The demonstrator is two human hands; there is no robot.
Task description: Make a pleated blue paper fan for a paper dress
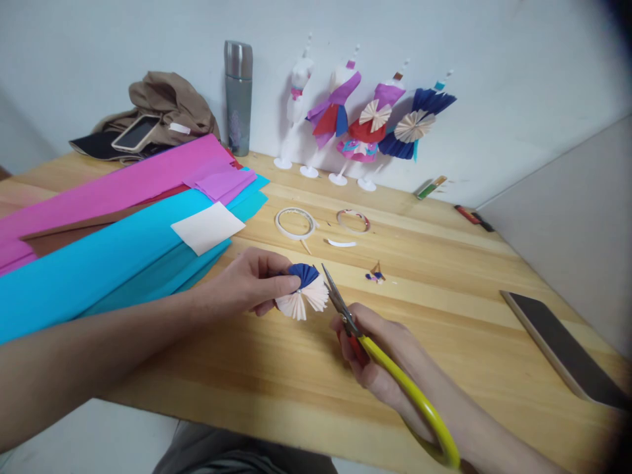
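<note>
My left hand (pixel 269 280) pinches a pleated paper rosette (pixel 302 304) above the table. The rosette has a dark blue fan at the top and pale peach fans below, with a small bead-like dot at its middle. In my right hand (pixel 375 349) is a pair of scissors (pixel 412 392) with yellow handles, part of one loop looking red. Its blades point up and left, with their tips close to the rosette's right edge; whether they touch it I cannot tell.
On the left lie long crepe paper sheets (pixel 99 263) and a pale paper square (pixel 208 227). Tape rolls (pixel 296 236) and small scraps (pixel 378 275) lie mid-table. Behind stand several dressed mini mannequins (pixel 374 128) and a flask (pixel 239 99). A tablet (pixel 563 345) lies right.
</note>
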